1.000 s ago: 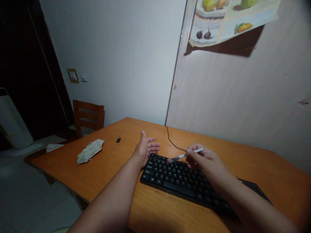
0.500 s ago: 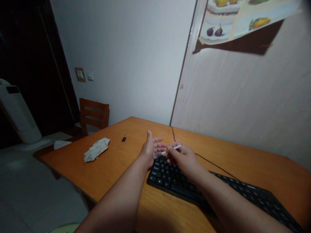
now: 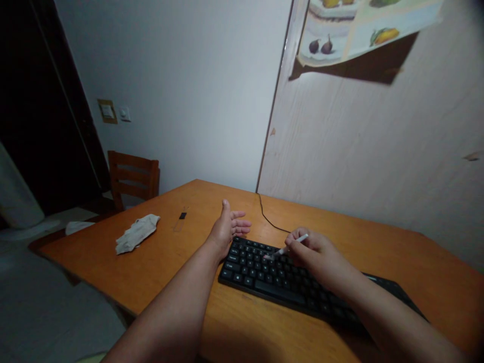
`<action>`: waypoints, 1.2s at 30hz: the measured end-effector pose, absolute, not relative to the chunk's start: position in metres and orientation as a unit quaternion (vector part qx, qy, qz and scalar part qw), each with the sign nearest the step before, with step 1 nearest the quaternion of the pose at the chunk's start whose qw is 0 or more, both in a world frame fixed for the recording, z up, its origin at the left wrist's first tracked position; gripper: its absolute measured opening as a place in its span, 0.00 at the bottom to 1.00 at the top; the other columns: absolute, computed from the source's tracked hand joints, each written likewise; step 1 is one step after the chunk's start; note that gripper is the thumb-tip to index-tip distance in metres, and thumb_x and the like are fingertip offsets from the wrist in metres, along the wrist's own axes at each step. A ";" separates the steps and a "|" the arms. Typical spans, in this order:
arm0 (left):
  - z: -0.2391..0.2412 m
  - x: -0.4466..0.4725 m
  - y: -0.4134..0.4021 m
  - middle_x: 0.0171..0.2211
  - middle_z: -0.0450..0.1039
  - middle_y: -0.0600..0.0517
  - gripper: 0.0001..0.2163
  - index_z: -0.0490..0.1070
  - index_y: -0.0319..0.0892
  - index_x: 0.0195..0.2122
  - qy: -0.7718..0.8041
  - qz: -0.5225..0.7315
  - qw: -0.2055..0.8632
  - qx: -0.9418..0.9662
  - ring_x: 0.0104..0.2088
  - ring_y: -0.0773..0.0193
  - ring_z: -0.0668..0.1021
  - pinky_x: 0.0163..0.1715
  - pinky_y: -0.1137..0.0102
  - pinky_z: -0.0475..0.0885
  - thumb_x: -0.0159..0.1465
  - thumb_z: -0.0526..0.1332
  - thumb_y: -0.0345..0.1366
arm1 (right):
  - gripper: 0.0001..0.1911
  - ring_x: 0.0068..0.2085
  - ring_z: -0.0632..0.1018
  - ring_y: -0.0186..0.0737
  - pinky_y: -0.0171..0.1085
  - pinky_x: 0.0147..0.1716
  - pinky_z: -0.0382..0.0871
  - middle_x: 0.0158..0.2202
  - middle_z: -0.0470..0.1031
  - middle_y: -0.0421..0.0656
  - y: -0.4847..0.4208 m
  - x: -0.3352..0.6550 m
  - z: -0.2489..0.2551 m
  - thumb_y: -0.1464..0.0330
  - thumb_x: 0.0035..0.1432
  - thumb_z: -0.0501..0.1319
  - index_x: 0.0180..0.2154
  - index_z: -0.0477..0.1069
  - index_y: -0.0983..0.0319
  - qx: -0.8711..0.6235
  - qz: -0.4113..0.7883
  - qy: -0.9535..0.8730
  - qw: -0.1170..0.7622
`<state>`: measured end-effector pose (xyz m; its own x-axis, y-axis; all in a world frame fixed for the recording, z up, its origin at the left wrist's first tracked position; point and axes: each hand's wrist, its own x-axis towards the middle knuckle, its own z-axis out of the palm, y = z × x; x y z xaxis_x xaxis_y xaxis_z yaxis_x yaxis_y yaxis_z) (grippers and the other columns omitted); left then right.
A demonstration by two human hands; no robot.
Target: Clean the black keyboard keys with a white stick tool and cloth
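A black keyboard [image 3: 272, 277] lies on the orange wooden table [image 3: 181, 262], its cable [image 3: 266, 218] running back to the wall. My right hand [image 3: 315, 254] is closed on a thin white stick-like tool [image 3: 289, 246], whose tip touches the keys near the keyboard's upper middle. My left hand [image 3: 227, 229] rests on its edge at the keyboard's far left corner, palm turned toward the right hand, fingers stretched out and holding nothing.
A crumpled light cloth [image 3: 136, 233] and a small black object [image 3: 182, 216] lie on the table's left part. A wooden chair [image 3: 132, 176] stands behind the table's left end. Walls close off the back and right, with a fruit poster [image 3: 359, 30] above.
My right hand moved the white tool from beside the left palm back to the right, onto the keys. The left hand stayed by the keyboard's corner. The view shifted slightly.
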<state>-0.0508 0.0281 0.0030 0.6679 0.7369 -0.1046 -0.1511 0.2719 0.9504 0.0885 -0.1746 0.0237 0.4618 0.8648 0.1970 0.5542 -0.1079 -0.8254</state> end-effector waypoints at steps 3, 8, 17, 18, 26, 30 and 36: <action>0.005 -0.051 0.025 0.35 0.80 0.42 0.42 0.72 0.37 0.51 0.280 0.299 0.740 0.534 0.33 0.56 0.79 0.36 0.65 0.71 0.62 0.39 0.71 | 0.17 0.25 0.67 0.35 0.34 0.24 0.59 0.24 0.68 0.37 -0.200 0.103 0.027 0.54 0.67 0.54 0.33 0.67 0.59 -0.746 0.161 -0.478 0.435; 0.007 -0.051 0.023 0.34 0.79 0.43 0.43 0.72 0.37 0.52 0.286 0.292 0.729 0.549 0.32 0.57 0.79 0.34 0.65 0.71 0.60 0.41 0.72 | 0.19 0.26 0.67 0.35 0.35 0.25 0.59 0.24 0.67 0.37 -0.243 0.121 0.038 0.52 0.67 0.53 0.33 0.67 0.59 -0.787 0.146 -0.448 0.399; 0.004 -0.048 0.025 0.37 0.80 0.42 0.42 0.72 0.35 0.51 0.282 0.311 0.691 0.588 0.38 0.53 0.81 0.41 0.63 0.70 0.62 0.41 0.71 | 0.19 0.29 0.71 0.39 0.37 0.30 0.60 0.25 0.70 0.40 -0.289 0.151 0.063 0.53 0.64 0.56 0.28 0.68 0.59 -0.847 -0.044 -0.421 0.323; 0.004 -0.048 0.025 0.38 0.80 0.41 0.42 0.72 0.35 0.51 0.280 0.316 0.689 0.589 0.39 0.53 0.81 0.42 0.63 0.70 0.62 0.41 0.70 | 0.20 0.28 0.70 0.38 0.37 0.29 0.59 0.24 0.69 0.39 -0.287 0.148 0.066 0.52 0.64 0.57 0.28 0.68 0.59 -0.841 -0.042 -0.412 0.350; 0.008 -0.051 0.023 0.42 0.80 0.39 0.42 0.72 0.37 0.53 0.257 0.322 0.714 0.566 0.44 0.52 0.81 0.46 0.62 0.71 0.63 0.39 0.70 | 0.14 0.26 0.72 0.34 0.33 0.27 0.64 0.26 0.71 0.37 -0.213 0.090 0.062 0.57 0.58 0.64 0.37 0.70 0.60 -0.683 0.225 -0.396 0.571; 0.009 -0.051 0.022 0.40 0.81 0.40 0.44 0.72 0.36 0.53 0.252 0.306 0.715 0.576 0.43 0.51 0.81 0.44 0.62 0.71 0.60 0.40 0.72 | 0.11 0.25 0.74 0.34 0.33 0.27 0.67 0.26 0.73 0.37 -0.166 0.063 0.048 0.60 0.60 0.62 0.38 0.68 0.61 -0.642 0.280 -0.387 0.599; 0.008 -0.051 0.023 0.42 0.80 0.40 0.45 0.73 0.38 0.52 0.240 0.294 0.720 0.581 0.43 0.51 0.81 0.44 0.62 0.72 0.59 0.39 0.73 | 0.09 0.23 0.74 0.34 0.34 0.26 0.68 0.24 0.74 0.37 -0.125 0.047 0.025 0.61 0.62 0.58 0.34 0.68 0.60 -0.650 0.257 -0.428 0.572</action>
